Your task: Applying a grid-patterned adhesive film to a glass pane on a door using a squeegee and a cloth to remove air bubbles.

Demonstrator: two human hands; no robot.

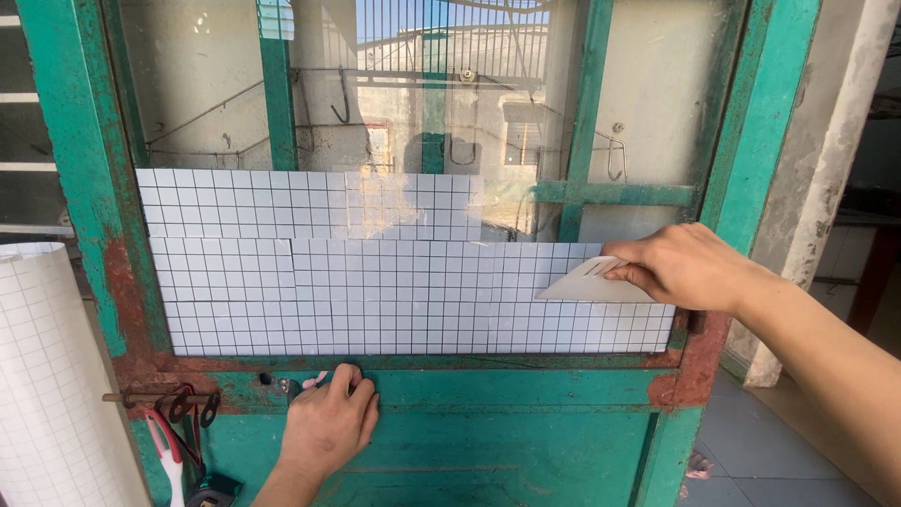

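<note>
Head view: grid film pressed onto a green door's glass

Right hand (690,268) grips a pale plastic scraper (587,282), laid flat on the white squared film (394,296) covering the lower pane. Left hand (328,427) presses, fingers curled, against the green door rail (526,387) just below the film's bottom edge.

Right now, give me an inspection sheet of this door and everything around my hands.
Surface: green door, paint rusted and flaking along the frame.
Job's things: white grid film covering the lower glass; white scraper pressed on it.
Clutter: film roll at left; scissors hanging on a bolt.
Grippers: right hand holds the scraper; left hand rests on the door's crossbar.
Cables: nothing seen.
Surroundings: tiled floor, wall behind glass.
</note>
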